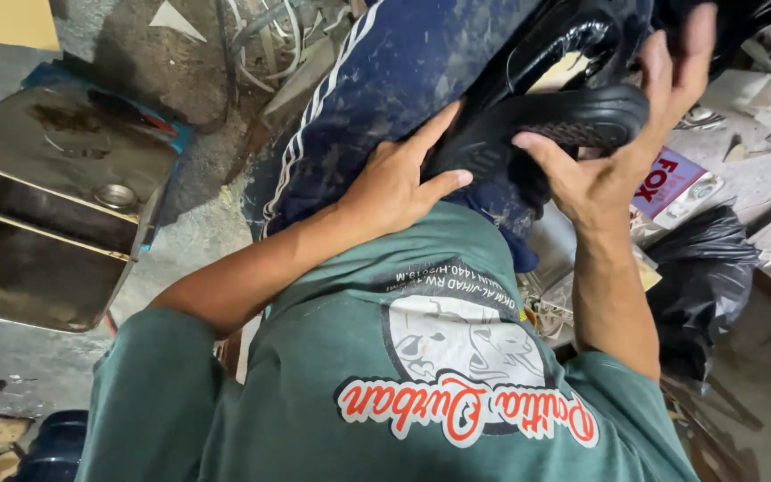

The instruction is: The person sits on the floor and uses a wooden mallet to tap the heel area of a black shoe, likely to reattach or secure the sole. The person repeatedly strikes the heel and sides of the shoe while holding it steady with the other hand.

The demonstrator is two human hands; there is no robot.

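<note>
Black shoe (564, 120) gripped in two bare hands
Left hand (399, 183) presses its heel, fingers spread; right hand (622, 152) clasps the sole, fingers stretched upward, over a blue-trousered knee (385, 80).

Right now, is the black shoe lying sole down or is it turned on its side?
On its side: the black shoe shows its ridged sole edge toward the camera, gripped between the left hand and right hand on the lap.
</note>
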